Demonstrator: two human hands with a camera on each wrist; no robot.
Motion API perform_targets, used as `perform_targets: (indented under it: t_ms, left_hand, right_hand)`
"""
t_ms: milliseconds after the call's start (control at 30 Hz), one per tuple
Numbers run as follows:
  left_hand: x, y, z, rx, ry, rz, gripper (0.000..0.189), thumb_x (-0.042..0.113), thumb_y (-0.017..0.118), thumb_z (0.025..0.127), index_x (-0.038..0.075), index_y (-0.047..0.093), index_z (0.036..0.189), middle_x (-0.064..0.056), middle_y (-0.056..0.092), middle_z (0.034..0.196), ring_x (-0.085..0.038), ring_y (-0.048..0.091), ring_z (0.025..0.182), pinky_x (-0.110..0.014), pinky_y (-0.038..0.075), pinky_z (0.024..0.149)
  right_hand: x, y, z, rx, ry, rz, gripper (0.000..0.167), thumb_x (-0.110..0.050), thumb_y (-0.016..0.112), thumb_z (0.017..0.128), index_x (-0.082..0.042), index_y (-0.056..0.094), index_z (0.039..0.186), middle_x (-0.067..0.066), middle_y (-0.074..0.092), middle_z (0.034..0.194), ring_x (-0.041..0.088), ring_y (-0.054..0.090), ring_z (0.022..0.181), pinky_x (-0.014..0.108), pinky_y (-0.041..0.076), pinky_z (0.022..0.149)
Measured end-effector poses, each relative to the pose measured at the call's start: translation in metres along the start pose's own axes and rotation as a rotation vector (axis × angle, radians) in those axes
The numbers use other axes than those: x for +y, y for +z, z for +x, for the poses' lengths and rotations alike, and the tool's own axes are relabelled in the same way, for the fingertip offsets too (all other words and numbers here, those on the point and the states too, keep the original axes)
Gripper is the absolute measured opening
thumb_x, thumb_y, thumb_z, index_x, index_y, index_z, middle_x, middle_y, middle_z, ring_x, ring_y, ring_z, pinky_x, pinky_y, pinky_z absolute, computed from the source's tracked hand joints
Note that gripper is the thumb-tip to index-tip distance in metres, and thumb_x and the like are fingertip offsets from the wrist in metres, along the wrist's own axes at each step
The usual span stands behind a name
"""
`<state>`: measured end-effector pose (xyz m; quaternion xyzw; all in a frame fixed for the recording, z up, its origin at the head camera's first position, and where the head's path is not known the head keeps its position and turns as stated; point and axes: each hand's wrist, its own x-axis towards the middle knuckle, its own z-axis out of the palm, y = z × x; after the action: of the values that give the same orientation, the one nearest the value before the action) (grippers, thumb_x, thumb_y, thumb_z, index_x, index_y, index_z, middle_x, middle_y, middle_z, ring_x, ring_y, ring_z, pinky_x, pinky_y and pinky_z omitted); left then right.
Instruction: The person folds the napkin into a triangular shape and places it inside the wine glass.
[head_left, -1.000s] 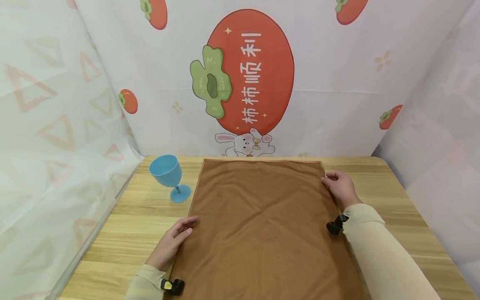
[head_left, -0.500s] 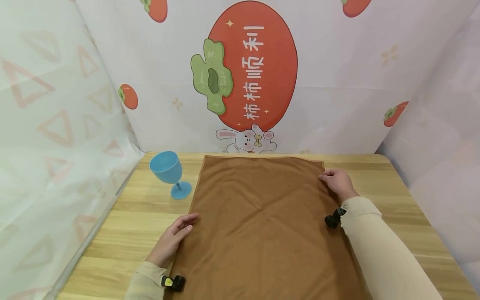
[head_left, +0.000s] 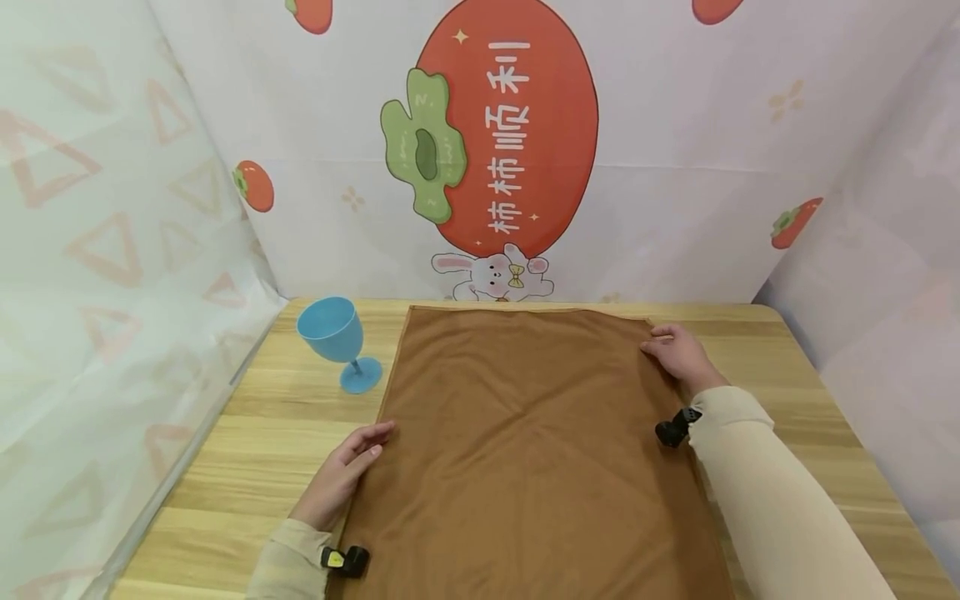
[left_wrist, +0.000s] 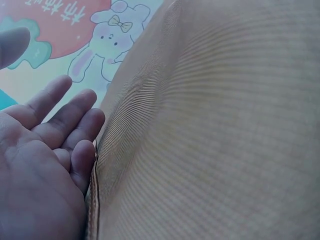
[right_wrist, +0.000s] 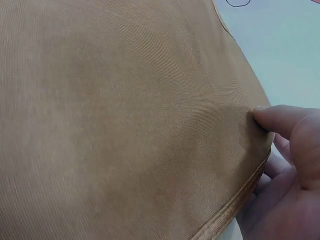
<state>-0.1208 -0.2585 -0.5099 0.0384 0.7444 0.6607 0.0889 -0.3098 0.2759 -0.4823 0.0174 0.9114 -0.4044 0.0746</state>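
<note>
A brown cloth (head_left: 525,433) lies spread over the table, with faint crossing creases and a stitched hem. At its left edge rests my left hand (head_left: 341,475), fingers loosely bent along the hem; in the left wrist view its palm (left_wrist: 40,180) faces up beside the cloth, holding nothing. My right hand (head_left: 681,357) is near the far right corner. There the right wrist view has the thumb (right_wrist: 280,119) on top of the cloth and the other fingers under its edge, pinching it. The cloth's near end runs out of the head view.
A blue plastic goblet (head_left: 333,333) stands at the far left of the wooden table (head_left: 240,450), close to the cloth. Behind the table hangs a white printed backdrop (head_left: 660,233), with a pale curtain (head_left: 135,333) at the left side.
The whole scene has shifted slightly upward in the head view. The far edge of the cloth near my right hand has become a little slanted. My left hand stays at the left hem.
</note>
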Motion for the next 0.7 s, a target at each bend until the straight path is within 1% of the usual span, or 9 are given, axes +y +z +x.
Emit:
perform_targets:
  t_ms: [100, 167, 233, 300, 367, 467, 567, 633, 700]
  left_hand:
    - [0.0012, 0.0000, 0.0010, -0.003, -0.011, -0.003, 0.044, 0.015, 0.047, 0.107, -0.004, 0.043, 0.147, -0.021, 0.039, 0.155, -0.007, 0.043, 0.134, -0.012, 0.037, 0.100]
    - [0.0009, -0.0005, 0.0011, -0.001, -0.017, -0.006, 0.044, 0.016, 0.048, 0.107, -0.003, 0.043, 0.147, -0.020, 0.040, 0.155, -0.006, 0.044, 0.134, -0.012, 0.037, 0.101]
    - [0.0006, -0.0007, 0.0007, 0.001, -0.010, -0.006, 0.044, 0.016, 0.048, 0.107, -0.003, 0.043, 0.146, -0.020, 0.040, 0.154, -0.006, 0.045, 0.133, -0.012, 0.037, 0.101]
    - [0.0002, -0.0011, 0.0002, 0.006, -0.009, -0.006, 0.043, 0.016, 0.048, 0.107, -0.003, 0.044, 0.146, -0.020, 0.041, 0.154, -0.005, 0.046, 0.132, -0.011, 0.037, 0.101]
    - [-0.0004, 0.0003, 0.0009, 0.012, -0.011, -0.005, 0.043, 0.016, 0.048, 0.107, -0.003, 0.045, 0.145, -0.020, 0.042, 0.153, -0.003, 0.047, 0.131, -0.011, 0.037, 0.101]
    - [-0.0005, 0.0028, 0.0025, 0.007, -0.023, -0.008, 0.044, 0.019, 0.049, 0.107, -0.003, 0.045, 0.145, -0.019, 0.043, 0.152, -0.001, 0.047, 0.129, -0.012, 0.038, 0.101]
    - [0.0001, 0.0048, 0.0032, -0.006, -0.027, 0.000, 0.045, 0.021, 0.050, 0.107, -0.002, 0.045, 0.145, -0.020, 0.044, 0.152, -0.003, 0.047, 0.131, -0.013, 0.037, 0.102]
    - [0.0004, 0.0051, 0.0019, 0.010, -0.040, 0.015, 0.043, 0.020, 0.050, 0.107, -0.001, 0.047, 0.144, -0.019, 0.046, 0.150, -0.005, 0.048, 0.131, -0.013, 0.038, 0.101]
    - [0.0007, 0.0053, -0.0005, 0.035, -0.052, 0.058, 0.041, 0.019, 0.051, 0.106, 0.000, 0.050, 0.142, -0.018, 0.049, 0.148, -0.006, 0.049, 0.130, -0.012, 0.038, 0.100]
  right_hand:
    - [-0.0002, 0.0012, -0.0005, 0.015, 0.057, 0.088, 0.061, -0.027, 0.056, 0.103, 0.008, 0.036, 0.148, 0.037, 0.047, 0.140, 0.047, 0.051, 0.126, 0.052, 0.045, 0.099]
    - [-0.0007, 0.0028, 0.0004, 0.045, 0.082, 0.134, 0.061, -0.027, 0.056, 0.103, 0.007, 0.036, 0.149, 0.036, 0.048, 0.141, 0.044, 0.052, 0.124, 0.049, 0.046, 0.096]
    - [-0.0013, 0.0040, 0.0016, 0.080, 0.103, 0.159, 0.058, -0.026, 0.057, 0.102, 0.007, 0.041, 0.147, 0.034, 0.049, 0.140, 0.042, 0.053, 0.121, 0.045, 0.047, 0.093]
    - [-0.0015, 0.0044, 0.0025, 0.099, 0.115, 0.166, 0.054, -0.022, 0.058, 0.101, 0.007, 0.045, 0.145, 0.033, 0.048, 0.142, 0.041, 0.052, 0.120, 0.044, 0.046, 0.092]
    - [-0.0011, 0.0025, 0.0030, 0.108, 0.122, 0.167, 0.051, -0.019, 0.058, 0.100, 0.007, 0.048, 0.143, 0.033, 0.045, 0.144, 0.042, 0.049, 0.122, 0.047, 0.045, 0.095]
    - [0.0009, -0.0009, 0.0032, 0.113, 0.135, 0.169, 0.051, -0.016, 0.058, 0.100, 0.006, 0.047, 0.144, 0.032, 0.041, 0.148, 0.044, 0.046, 0.126, 0.051, 0.042, 0.100]
    - [0.0039, -0.0034, 0.0038, 0.142, 0.144, 0.155, 0.050, -0.015, 0.057, 0.100, 0.006, 0.047, 0.144, 0.032, 0.041, 0.147, 0.045, 0.047, 0.125, 0.053, 0.042, 0.101]
    - [0.0052, -0.0034, 0.0049, 0.146, 0.144, 0.145, 0.049, -0.015, 0.057, 0.100, 0.006, 0.048, 0.144, 0.032, 0.042, 0.146, 0.045, 0.047, 0.125, 0.054, 0.042, 0.102]
    - [0.0060, -0.0028, 0.0060, 0.139, 0.144, 0.136, 0.049, -0.016, 0.058, 0.100, 0.006, 0.048, 0.143, 0.032, 0.043, 0.145, 0.045, 0.048, 0.125, 0.053, 0.042, 0.102]
